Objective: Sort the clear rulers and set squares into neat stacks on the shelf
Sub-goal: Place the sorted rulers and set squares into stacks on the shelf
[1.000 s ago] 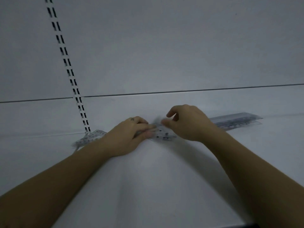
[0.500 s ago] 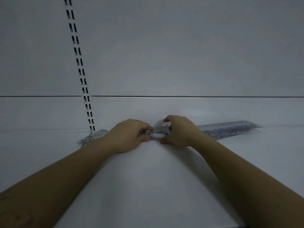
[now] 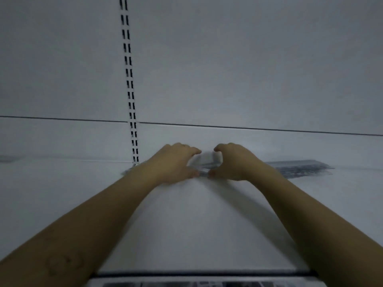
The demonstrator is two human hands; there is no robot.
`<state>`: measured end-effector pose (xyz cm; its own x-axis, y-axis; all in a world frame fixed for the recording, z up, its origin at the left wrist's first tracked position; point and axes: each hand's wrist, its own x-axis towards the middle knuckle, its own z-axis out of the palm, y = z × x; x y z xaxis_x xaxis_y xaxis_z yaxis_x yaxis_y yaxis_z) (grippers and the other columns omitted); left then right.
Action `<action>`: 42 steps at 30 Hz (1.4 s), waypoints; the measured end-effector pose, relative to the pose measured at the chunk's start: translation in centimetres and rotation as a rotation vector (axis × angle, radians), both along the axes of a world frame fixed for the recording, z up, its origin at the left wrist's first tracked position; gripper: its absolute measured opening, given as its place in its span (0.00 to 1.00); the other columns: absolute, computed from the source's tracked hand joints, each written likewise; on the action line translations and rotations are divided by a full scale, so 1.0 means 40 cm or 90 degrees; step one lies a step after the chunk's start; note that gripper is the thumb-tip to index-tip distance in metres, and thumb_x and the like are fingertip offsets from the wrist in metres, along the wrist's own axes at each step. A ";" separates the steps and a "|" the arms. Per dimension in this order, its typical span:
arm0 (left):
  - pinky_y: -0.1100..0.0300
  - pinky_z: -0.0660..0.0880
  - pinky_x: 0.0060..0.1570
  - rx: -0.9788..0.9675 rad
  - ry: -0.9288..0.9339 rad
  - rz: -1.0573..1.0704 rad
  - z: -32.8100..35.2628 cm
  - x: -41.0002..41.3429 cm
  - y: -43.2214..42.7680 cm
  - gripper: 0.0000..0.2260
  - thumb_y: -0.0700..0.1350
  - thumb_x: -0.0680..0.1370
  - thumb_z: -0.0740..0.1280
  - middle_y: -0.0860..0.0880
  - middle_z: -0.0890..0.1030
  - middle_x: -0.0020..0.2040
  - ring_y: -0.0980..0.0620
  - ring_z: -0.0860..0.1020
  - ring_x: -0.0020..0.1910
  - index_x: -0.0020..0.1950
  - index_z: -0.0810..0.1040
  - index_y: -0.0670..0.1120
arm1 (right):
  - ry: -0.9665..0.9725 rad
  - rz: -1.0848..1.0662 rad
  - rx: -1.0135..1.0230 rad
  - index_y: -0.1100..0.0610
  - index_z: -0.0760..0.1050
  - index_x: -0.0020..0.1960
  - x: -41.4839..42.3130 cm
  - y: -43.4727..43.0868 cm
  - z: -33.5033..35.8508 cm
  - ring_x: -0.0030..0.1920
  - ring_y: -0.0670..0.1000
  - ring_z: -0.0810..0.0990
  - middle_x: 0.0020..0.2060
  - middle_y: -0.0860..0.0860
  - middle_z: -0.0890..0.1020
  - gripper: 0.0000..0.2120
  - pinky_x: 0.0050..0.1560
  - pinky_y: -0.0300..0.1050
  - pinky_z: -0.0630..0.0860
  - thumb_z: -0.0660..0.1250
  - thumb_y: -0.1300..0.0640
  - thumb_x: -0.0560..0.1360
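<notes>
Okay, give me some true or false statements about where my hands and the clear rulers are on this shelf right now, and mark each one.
1. The left hand and right hand both grip a clear bundle between them. True.
2. A stack of clear rulers lies on the shelf to the right of the right hand. True.
3. The slotted upright stands to the right of both hands. False: it is to their left.
4. The stack of clear rulers stands on edge. False: it lies flat.

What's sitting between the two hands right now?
A blurred bundle of clear rulers, pinched at either end by the left hand and right hand, seen in the head view.
</notes>
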<state>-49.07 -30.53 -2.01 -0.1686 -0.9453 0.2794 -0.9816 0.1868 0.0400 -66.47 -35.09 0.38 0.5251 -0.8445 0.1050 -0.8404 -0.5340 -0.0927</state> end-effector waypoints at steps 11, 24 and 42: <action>0.51 0.65 0.67 -0.090 0.039 0.213 0.088 0.387 0.332 0.32 0.65 0.74 0.64 0.52 0.68 0.72 0.50 0.65 0.70 0.74 0.63 0.55 | -0.058 0.264 -0.062 0.46 0.59 0.74 0.406 0.227 0.100 0.67 0.55 0.70 0.69 0.50 0.70 0.43 0.66 0.53 0.69 0.75 0.41 0.65; 0.49 0.64 0.68 -0.083 0.170 0.512 -0.081 0.973 0.844 0.29 0.65 0.73 0.64 0.52 0.69 0.72 0.48 0.66 0.70 0.71 0.68 0.56 | 0.049 0.486 0.040 0.47 0.59 0.75 1.043 0.553 -0.040 0.72 0.53 0.64 0.74 0.51 0.64 0.34 0.70 0.50 0.63 0.65 0.39 0.74; 0.47 0.58 0.68 -0.017 0.124 0.665 -0.095 1.279 0.915 0.23 0.53 0.81 0.53 0.49 0.64 0.75 0.47 0.64 0.71 0.76 0.60 0.52 | -0.050 0.628 0.040 0.45 0.68 0.71 1.232 0.742 -0.102 0.66 0.50 0.66 0.65 0.48 0.71 0.29 0.69 0.50 0.63 0.57 0.33 0.75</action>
